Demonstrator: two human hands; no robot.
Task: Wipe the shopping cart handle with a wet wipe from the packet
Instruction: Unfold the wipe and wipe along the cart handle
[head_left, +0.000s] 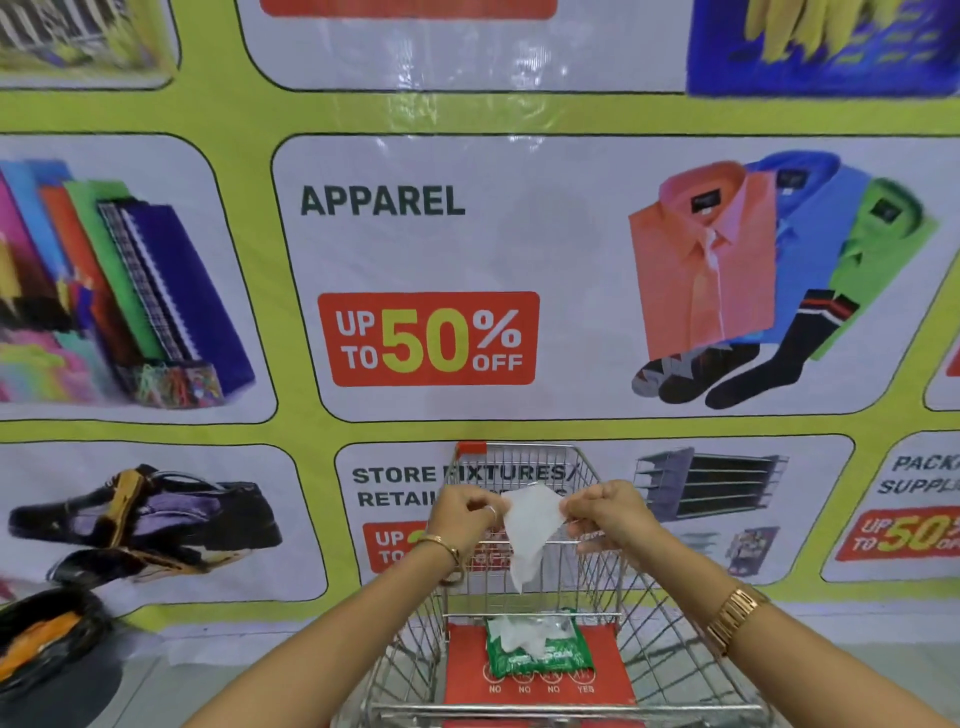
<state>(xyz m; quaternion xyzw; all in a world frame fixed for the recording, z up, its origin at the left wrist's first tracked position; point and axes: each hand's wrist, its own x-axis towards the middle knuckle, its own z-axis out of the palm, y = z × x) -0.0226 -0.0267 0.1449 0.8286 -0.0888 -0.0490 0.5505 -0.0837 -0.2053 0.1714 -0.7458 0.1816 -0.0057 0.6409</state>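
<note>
A white wet wipe (530, 530) hangs in the air above the cart, pinched at its top corners by both hands. My left hand (465, 512) grips its left corner and my right hand (605, 512) grips its right corner. Below them, the green wipe packet (535, 652) lies on the red child-seat flap (467, 670) of the wire shopping cart (670, 639), with another wipe sticking out of its opening. A metal bar (561, 711), which may be the cart handle, runs across the bottom of the view.
A large printed sale banner (467, 260) fills the wall right behind the cart. A dark bag with something orange (47, 639) lies on the floor at the lower left.
</note>
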